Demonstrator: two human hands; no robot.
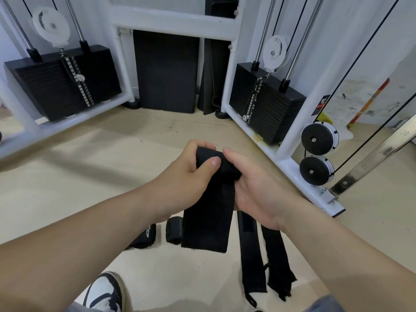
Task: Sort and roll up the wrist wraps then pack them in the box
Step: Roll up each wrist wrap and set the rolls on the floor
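A black wrist wrap (208,212) hangs in front of me, its top end partly rolled. My left hand (186,174) grips the rolled end, thumb pressed on top. My right hand (254,188) holds the same roll from the right side, fingers curled under it. The loose tail drops down to about knee height. On the floor below lie two rolled wraps (144,236) (173,230) side by side. Two flat, unrolled black wraps (249,255) (278,262) stretch out on the floor to the right. No box is in view.
A white cable machine frame (286,158) with black weight stacks (265,109) (65,82) surrounds the beige floor. Black pulleys (318,138) sit at the right. A black mat (166,70) leans against the back. My sneaker (103,293) is at the bottom.
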